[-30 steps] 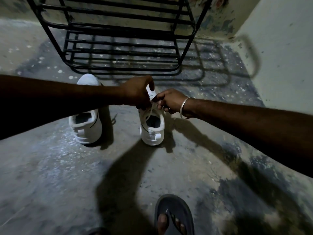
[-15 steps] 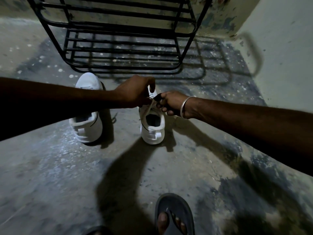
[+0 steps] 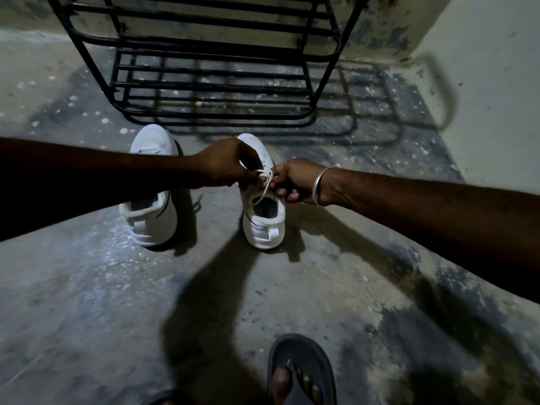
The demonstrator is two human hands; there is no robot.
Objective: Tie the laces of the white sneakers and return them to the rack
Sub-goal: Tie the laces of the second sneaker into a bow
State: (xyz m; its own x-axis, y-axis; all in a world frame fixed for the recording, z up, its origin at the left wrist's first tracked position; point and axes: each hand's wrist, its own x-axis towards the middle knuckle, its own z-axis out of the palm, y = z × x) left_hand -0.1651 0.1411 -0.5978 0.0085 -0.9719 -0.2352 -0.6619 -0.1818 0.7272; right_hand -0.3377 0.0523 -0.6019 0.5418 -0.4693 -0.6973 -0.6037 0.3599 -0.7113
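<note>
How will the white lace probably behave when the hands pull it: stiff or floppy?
Probably floppy: the lace curves loosely between the left hand and the right hand. It looks thin and light. The sneaker may shift if pulled hard.

The floor [image 3: 87,302] was rough grey concrete, blotched with dark stains and pale flecks. A grubby, peeling wall [image 3: 380,30] ran along the back, and a paler wall [image 3: 491,97] closed the right side. Light was dim (coming from behind, judging by the long shadows ahead).
</note>
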